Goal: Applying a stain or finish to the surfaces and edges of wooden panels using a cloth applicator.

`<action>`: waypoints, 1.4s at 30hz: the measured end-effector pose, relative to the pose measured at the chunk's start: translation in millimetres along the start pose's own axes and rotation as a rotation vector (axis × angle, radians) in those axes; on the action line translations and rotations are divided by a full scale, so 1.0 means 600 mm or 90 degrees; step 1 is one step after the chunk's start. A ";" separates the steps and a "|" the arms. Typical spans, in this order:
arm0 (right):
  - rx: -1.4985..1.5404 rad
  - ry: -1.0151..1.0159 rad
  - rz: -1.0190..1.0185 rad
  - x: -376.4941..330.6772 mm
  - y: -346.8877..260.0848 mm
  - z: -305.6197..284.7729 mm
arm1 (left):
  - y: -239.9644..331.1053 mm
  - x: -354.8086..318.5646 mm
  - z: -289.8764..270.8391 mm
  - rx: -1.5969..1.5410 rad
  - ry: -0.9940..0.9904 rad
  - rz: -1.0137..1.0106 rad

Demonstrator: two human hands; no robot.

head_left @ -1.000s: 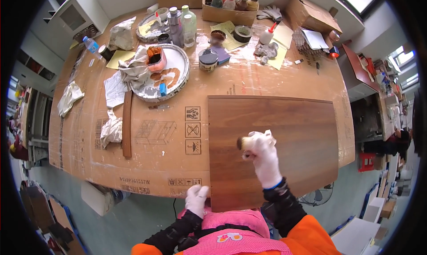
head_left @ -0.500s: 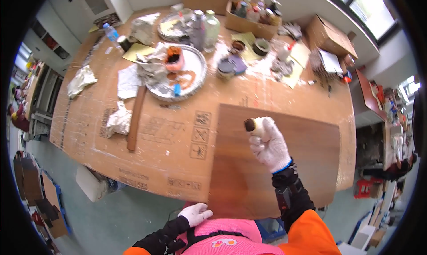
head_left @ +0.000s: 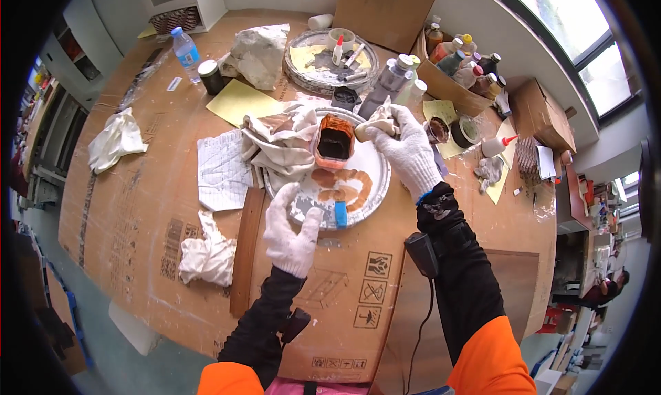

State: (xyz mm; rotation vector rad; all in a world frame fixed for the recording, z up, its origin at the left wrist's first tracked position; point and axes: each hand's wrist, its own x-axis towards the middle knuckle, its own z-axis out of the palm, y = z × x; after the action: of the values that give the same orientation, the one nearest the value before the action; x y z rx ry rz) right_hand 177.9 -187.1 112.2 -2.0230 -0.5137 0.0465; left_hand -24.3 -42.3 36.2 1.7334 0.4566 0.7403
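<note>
My right hand (head_left: 406,150) is closed around a wadded cloth (head_left: 377,122), just right of an orange-rimmed plastic cup (head_left: 321,154) with dark contents. That cup stands on a round white tray (head_left: 383,188) smeared with brown stain. A small blue piece (head_left: 341,216) lies near the tray's front rim. My left hand (head_left: 292,233) is open, thumb and fingers apart and nothing in it, over the tray's front left edge. Beside the cup lies a crumpled rag (head_left: 282,150). A brown wood strip (head_left: 246,257) runs along the left hand's outer side.
A brown wood-grain board (head_left: 475,298) lies at the front right, partly behind my right arm. Bottles (head_left: 392,81) and a second round tray (head_left: 310,81) stand farther back. A cardboard box (head_left: 451,85) holds several bottles. Rags and a water bottle (head_left: 184,50) are at the left.
My right hand has moved from above the board to beside the cup, still holding the wadded cloth. From the table's front edge, my left hand has reached forward to the tray. The view has shifted.
</note>
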 end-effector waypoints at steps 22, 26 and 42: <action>-0.470 -0.175 -0.169 0.069 0.026 0.102 | -0.116 0.157 0.085 0.216 -0.064 0.194; -0.455 -0.150 -0.191 0.064 0.033 0.102 | -0.121 0.158 0.084 0.195 -0.085 0.181; -0.363 -0.137 -0.231 0.064 0.039 0.109 | -0.128 0.158 0.089 0.162 -0.079 0.169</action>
State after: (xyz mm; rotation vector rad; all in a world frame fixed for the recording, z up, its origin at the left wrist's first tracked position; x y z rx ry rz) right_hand 204.6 -127.4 67.3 -2.4523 -1.1241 -0.1176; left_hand 86.8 2.4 -22.6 2.0929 0.2446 0.7809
